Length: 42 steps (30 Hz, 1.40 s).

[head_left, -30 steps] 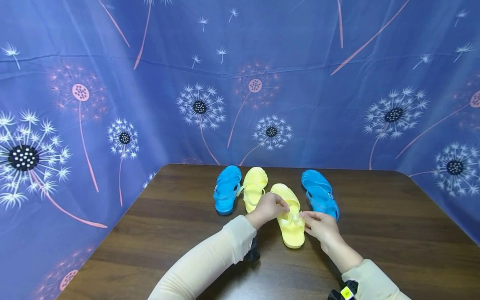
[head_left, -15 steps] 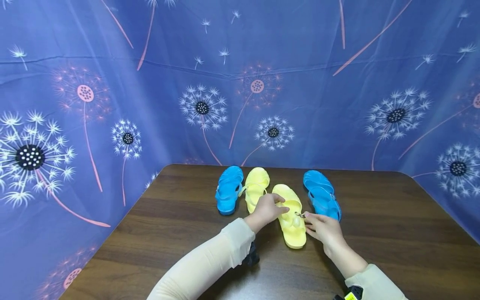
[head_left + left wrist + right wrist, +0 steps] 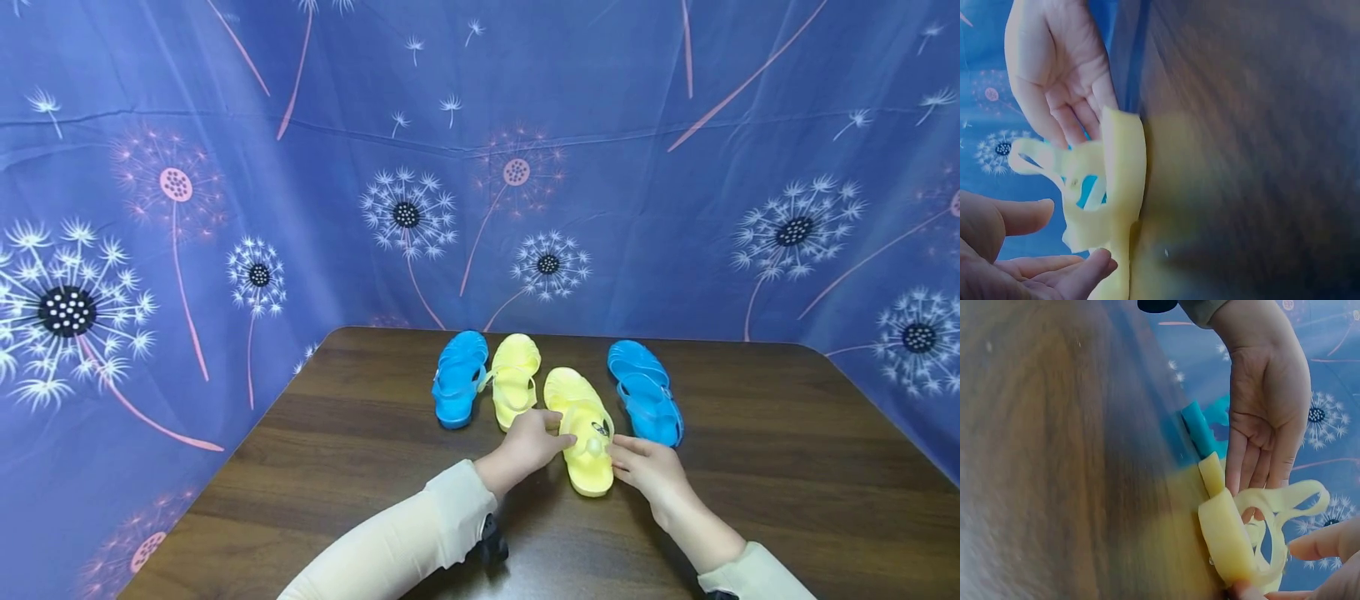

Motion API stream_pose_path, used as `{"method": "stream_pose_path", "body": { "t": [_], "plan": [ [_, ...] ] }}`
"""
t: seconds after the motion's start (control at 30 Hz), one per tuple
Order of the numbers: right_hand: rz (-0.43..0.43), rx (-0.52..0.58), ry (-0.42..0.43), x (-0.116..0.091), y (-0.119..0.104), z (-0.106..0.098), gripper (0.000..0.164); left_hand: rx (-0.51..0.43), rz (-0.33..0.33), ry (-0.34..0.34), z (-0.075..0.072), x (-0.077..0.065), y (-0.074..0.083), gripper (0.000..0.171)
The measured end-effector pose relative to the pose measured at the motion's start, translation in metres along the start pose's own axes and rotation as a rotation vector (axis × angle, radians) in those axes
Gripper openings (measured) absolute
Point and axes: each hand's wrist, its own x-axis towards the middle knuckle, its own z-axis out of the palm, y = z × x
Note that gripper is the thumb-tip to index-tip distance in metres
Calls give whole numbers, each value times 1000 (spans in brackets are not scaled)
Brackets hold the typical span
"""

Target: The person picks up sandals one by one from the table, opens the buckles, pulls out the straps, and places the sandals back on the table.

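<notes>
In the head view a yellow sandal [image 3: 589, 471] lies on the table between both hands, toe pointing away. My left hand [image 3: 528, 446] is at its left side, fingers loosely extended, thumb by the strap. My right hand [image 3: 654, 477] has its fingertips right at the sandal's right edge, near the heel. A small dark-and-white spot [image 3: 600, 428] shows inside the sandal. From the left wrist view, a loop of yellow strap [image 3: 1038, 157] stands up from the sandal, and the left fingers [image 3: 1085, 274] are close to its side. Neither hand grips anything.
Behind the left hand stand a second yellow sandal [image 3: 514, 375] and a blue sandal [image 3: 459, 379], side by side. Another blue sandal [image 3: 645, 392] lies just right of the near yellow one. A dandelion-print cloth [image 3: 480, 167] hangs behind the brown table [image 3: 360, 417].
Half a second ago my right fingers pinched a small shiny part at the strap; they have let go and moved down to the sandal's edge. My left hand has drawn slightly nearer me.
</notes>
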Motion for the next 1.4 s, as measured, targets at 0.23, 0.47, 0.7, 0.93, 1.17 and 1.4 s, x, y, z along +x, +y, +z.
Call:
{"method": "stream_pose_path", "body": {
  "t": [0.23, 0.47, 0.7, 0.93, 1.17, 1.4],
  "plan": [
    [-11, -58, -1, -5, 2, 2, 57, -63, -38, -31, 2, -8, 0, 42],
    [-3, -106, 17, -6, 9, 5, 54, -168, -61, -52, 3, -14, -2, 40],
    [-6, -104, 32, -6, 13, 6, 51, -237, -71, -71, 6, -11, -5, 40],
    [4, -64, 30, -9, 11, 7, 53, -120, -3, -74, 10, -8, -8, 46],
    [25, -5, 47, -13, 10, 12, 51, 17, 17, -61, 9, -8, -5, 49],
    [18, 8, 51, -11, 9, 13, 51, 97, 35, -44, 8, -7, -2, 45]
  ]
}}
